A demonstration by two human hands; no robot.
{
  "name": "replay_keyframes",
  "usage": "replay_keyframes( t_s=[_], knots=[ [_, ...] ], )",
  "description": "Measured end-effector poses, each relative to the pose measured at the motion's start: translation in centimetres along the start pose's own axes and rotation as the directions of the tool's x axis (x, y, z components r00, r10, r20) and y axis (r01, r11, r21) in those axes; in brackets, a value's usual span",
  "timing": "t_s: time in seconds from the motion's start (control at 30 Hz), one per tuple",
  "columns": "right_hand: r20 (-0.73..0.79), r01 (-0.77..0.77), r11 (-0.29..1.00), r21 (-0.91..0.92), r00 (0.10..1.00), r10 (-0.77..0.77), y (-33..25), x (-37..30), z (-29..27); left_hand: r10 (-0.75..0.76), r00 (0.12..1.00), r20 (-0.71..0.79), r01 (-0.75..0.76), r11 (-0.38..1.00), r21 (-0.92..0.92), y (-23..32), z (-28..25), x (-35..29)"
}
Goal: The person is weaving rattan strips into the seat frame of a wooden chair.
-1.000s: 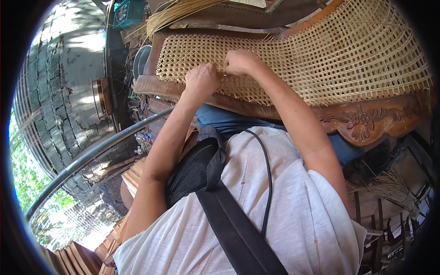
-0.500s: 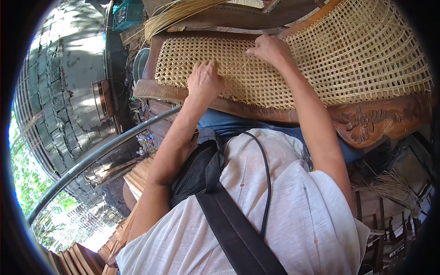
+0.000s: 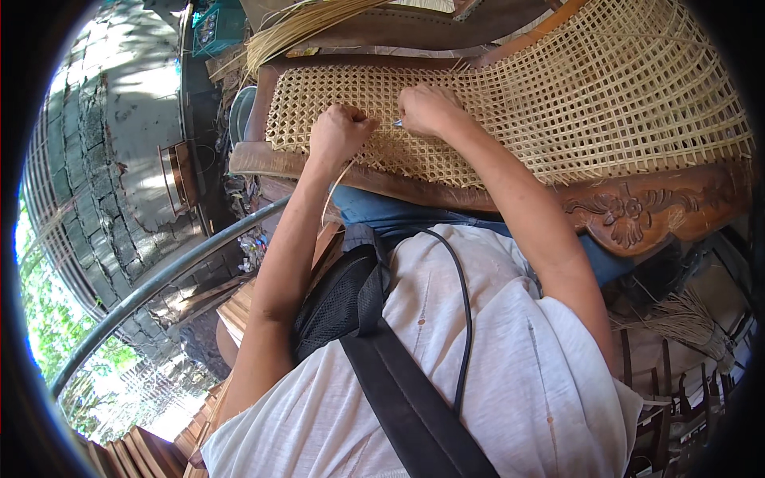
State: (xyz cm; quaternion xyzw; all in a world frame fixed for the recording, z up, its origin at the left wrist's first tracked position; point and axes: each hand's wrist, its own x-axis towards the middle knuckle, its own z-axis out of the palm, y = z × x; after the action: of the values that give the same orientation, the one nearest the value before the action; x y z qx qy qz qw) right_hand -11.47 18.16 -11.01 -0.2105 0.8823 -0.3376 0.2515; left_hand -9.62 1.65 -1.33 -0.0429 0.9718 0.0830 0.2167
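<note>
A woven cane panel (image 3: 478, 131), set in a carved dark wooden frame (image 3: 629, 209), stretches across my lap. My left hand (image 3: 339, 134) is closed over the left part of the weave, fingers curled. A thin loose cane strand (image 3: 328, 193) trails from under it past the front rail. To its right, my right hand (image 3: 430, 110) is a fist just above the cane. From that fist pokes a small pointed tool's bluish tip (image 3: 397, 123), aimed at my left hand. The fingers hide the rest of the tool.
A bundle of loose cane strands (image 3: 307, 30) lies over the far left frame edge. A metal rail (image 3: 171, 277) curves along my left, near stacked wooden pieces (image 3: 143, 450). More strands (image 3: 685, 319) lie at the right. A teal crate (image 3: 221, 28) stands far left.
My right hand has moved left and nearer, and the tool tip now shows. My left hand has shifted slightly left, with the loose strand now visible beside its wrist.
</note>
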Motion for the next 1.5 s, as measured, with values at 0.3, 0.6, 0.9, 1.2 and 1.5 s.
replay_keyframes(
  t_s=[0.3,0.6,0.9,1.2,1.5],
  knots=[
    [-0.001,-0.037,0.999,-0.003,0.999,0.037,-4.2,-0.6,-1.3,-0.04,0.997,0.064,0.039,0.999,0.014,-0.5,0.0,0.7],
    [0.287,-0.188,0.976,0.114,0.946,0.149,-2.8,0.1,-3.6,0.059,0.998,-0.009,-0.053,0.952,0.302,1.4,2.0,-0.5],
    [-0.024,-0.348,0.933,0.091,0.936,0.352,5.2,-0.8,-2.9,0.261,0.963,0.064,-0.267,0.954,0.135,1.4,2.6,0.8],
    [-0.001,-0.4,0.902,0.161,0.914,0.405,5.5,-1.1,-3.1,0.229,0.973,-0.001,-0.223,0.946,-0.235,3.4,7.9,4.4],
    [-0.117,-0.384,0.923,-0.029,0.918,0.378,8.7,3.3,-5.6,0.213,0.973,-0.091,-0.225,0.962,-0.153,5.5,12.5,12.5]
  ],
)
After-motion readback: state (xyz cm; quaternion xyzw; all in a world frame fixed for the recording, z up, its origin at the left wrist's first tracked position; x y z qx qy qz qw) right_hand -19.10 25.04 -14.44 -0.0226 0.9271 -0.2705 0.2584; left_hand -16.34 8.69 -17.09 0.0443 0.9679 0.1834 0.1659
